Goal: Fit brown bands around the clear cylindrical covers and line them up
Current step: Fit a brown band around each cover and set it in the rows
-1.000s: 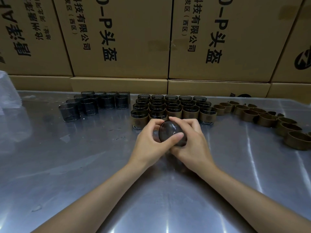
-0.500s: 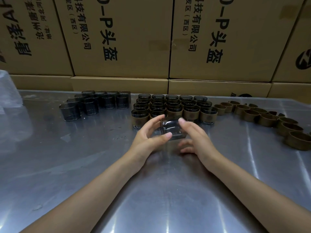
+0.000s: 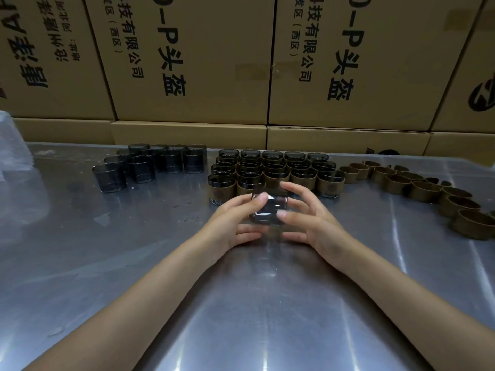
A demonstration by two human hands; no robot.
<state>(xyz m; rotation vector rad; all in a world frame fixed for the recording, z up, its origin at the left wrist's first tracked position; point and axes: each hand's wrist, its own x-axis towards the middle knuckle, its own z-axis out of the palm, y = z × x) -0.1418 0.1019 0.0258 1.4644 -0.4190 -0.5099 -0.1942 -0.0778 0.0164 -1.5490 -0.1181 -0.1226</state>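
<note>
Fingers (image 3: 261, 198) of both hands around cover (image 3: 268, 210)

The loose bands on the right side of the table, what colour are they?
Brown, a kraft-paper tan, seen in the head view: the loose bands curve along the table's right side.

Both bare forearms enter from the bottom corners of the frame and converge toward the middle, wrists low and nearly straight. The left hand (image 3: 230, 223) sits just left of centre, palm turned inward, its thumb raised with the tip pressed on the upper left edge of a clear cylindrical cover (image 3: 269, 210); its lower fingers reach forward beneath. The right hand (image 3: 313, 220) mirrors it just right of centre, fingers spread and gently curved, the index arching over the top and the thumb tip touching the cover's lower right side.
</note>
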